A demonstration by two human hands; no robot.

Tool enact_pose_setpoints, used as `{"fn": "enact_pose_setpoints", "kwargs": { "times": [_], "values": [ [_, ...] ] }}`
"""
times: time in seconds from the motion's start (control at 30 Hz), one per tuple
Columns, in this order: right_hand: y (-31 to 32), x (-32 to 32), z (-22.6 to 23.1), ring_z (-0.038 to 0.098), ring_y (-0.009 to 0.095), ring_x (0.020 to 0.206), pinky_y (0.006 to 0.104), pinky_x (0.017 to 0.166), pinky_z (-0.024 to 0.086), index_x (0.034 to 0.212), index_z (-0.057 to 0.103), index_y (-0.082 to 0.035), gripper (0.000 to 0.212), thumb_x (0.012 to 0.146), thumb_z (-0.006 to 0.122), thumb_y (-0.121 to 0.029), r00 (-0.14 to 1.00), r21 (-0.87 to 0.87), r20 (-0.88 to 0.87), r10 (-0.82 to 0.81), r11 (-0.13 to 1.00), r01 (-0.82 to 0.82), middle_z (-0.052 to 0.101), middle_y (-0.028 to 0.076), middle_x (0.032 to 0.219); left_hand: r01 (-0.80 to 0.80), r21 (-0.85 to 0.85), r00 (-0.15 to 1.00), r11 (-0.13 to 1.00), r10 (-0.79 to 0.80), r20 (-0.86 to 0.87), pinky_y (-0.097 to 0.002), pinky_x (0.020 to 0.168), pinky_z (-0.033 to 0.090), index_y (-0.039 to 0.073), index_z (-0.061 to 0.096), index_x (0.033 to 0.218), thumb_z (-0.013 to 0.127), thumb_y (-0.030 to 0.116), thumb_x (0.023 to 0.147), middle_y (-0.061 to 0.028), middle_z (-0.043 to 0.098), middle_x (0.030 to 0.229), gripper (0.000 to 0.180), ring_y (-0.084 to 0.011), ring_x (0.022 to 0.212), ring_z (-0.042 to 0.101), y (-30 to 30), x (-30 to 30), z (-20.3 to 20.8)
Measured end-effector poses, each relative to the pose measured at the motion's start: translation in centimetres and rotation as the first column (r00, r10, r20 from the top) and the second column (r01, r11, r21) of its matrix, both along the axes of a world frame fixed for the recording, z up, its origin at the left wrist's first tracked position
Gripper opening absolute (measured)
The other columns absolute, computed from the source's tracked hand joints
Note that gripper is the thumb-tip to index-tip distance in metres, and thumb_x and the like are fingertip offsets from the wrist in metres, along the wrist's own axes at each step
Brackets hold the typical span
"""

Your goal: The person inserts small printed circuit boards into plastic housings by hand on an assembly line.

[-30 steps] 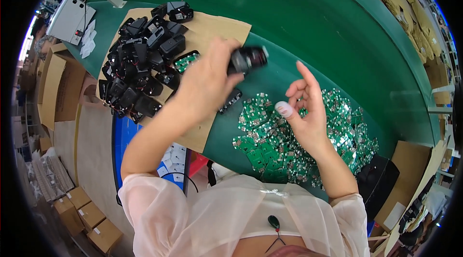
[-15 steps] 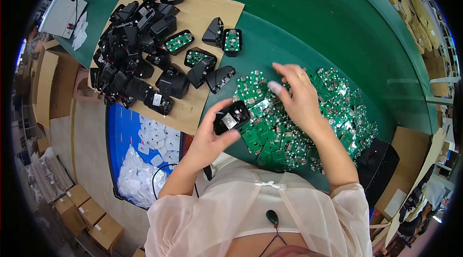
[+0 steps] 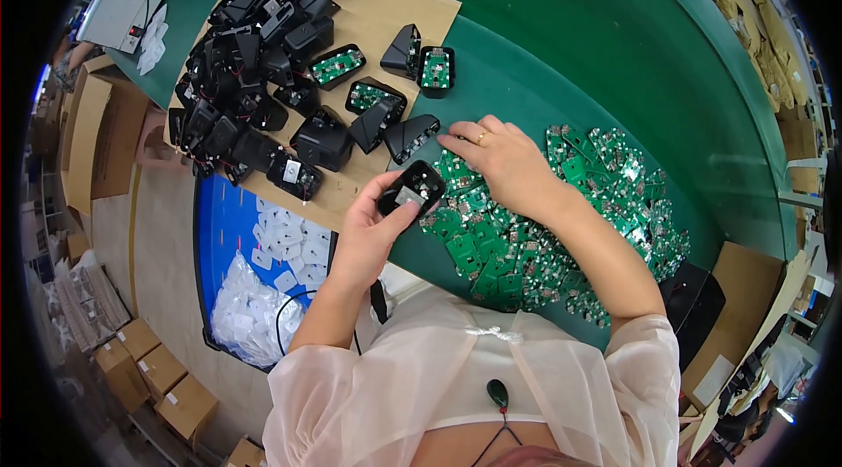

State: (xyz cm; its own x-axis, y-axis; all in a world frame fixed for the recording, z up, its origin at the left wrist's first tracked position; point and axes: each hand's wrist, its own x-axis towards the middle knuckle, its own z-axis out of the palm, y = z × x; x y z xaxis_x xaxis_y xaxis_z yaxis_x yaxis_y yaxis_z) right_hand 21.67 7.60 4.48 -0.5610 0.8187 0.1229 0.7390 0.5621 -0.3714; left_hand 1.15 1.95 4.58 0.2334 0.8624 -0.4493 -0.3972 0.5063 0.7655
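My left hand [image 3: 367,223] grips a black plastic housing [image 3: 426,179], its open side facing up. A silvery square part and small white bits show inside, with my thumb over the near rim. My right hand [image 3: 509,164] reaches to the upper left end of a heap of green circuit boards [image 3: 517,256]. Its fingers are bent down and drawn together there, and what their tips hold, if anything, is hidden. Just left of these fingertips lies a black wedge-shaped cover [image 3: 410,137]. Behind it, a housing with a green board in it [image 3: 436,71] stands beside another black cover [image 3: 402,51].
A brown cardboard sheet [image 3: 386,11] on the green table bears a pile of black housings [image 3: 254,72], some with boards inside. Below left, a blue tray [image 3: 215,230] holds white flat pieces and a clear plastic bag [image 3: 254,305]. An open carton [image 3: 737,292] stands at right.
My right hand has moved left and down to the heap's upper left end, its fingers bending. My left hand has shifted slightly left and up with the housing, its thumb now farther over the rim.
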Motion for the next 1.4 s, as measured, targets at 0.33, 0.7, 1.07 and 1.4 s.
{"fn": "enact_pose_setpoints", "kwargs": {
  "times": [0.33,0.7,1.07,1.4],
  "values": [
    [-2.2,2.9,1.4,0.058,0.024,0.073,0.0326,0.064,0.047,0.091,0.054,-0.003,0.020,0.074,0.064,-0.005,0.968,-0.071,-0.201,-0.152,0.987,0.141,0.056,0.007,0.078,0.014,0.165,0.994,0.986,0.005,-0.111,-0.0263,0.056,0.051,0.000,0.040,0.112,0.047,0.001,0.087,-0.0123,0.056,0.094,0.026,-0.0178,0.071,0.060,0.2,1.9,-0.2],
    [-8.0,-0.7,4.7,0.057,0.010,0.066,0.0199,0.054,0.047,0.095,0.050,-0.001,0.017,0.081,0.061,0.000,0.252,-0.618,-0.764,-0.595,0.786,-0.016,0.054,0.006,0.083,0.023,0.354,0.992,0.935,0.024,-0.128,-0.0222,0.053,0.051,-0.002,0.037,0.109,0.050,0.000,0.086,-0.0115,0.053,0.096,0.027,-0.0119,0.072,0.058,0.4,4.6,0.9],
    [-7.2,-0.1,4.4,0.053,0.007,0.066,0.0192,0.057,0.043,0.096,0.048,-0.002,0.018,0.083,0.061,-0.002,0.248,-0.763,-0.639,-0.728,0.641,-0.086,0.054,0.001,0.078,-0.005,0.304,0.998,0.953,-0.012,0.054,-0.0233,0.058,0.053,-0.001,0.037,0.116,0.055,0.006,0.087,-0.0098,0.050,0.102,0.035,-0.0122,0.084,0.054,-0.1,4.7,1.3],
    [-6.5,0.3,3.4,0.048,0.019,0.067,0.0290,0.056,0.040,0.088,0.066,-0.007,0.018,0.070,0.070,-0.008,0.746,-0.070,-0.617,-0.249,0.962,0.263,0.050,0.004,0.075,0.286,0.301,0.928,0.910,-0.184,-0.325,-0.0205,0.056,0.046,0.002,0.044,0.114,0.055,0.006,0.086,-0.0077,0.051,0.103,0.031,-0.0094,0.080,0.053,-0.1,4.3,0.7]
  ]
}}
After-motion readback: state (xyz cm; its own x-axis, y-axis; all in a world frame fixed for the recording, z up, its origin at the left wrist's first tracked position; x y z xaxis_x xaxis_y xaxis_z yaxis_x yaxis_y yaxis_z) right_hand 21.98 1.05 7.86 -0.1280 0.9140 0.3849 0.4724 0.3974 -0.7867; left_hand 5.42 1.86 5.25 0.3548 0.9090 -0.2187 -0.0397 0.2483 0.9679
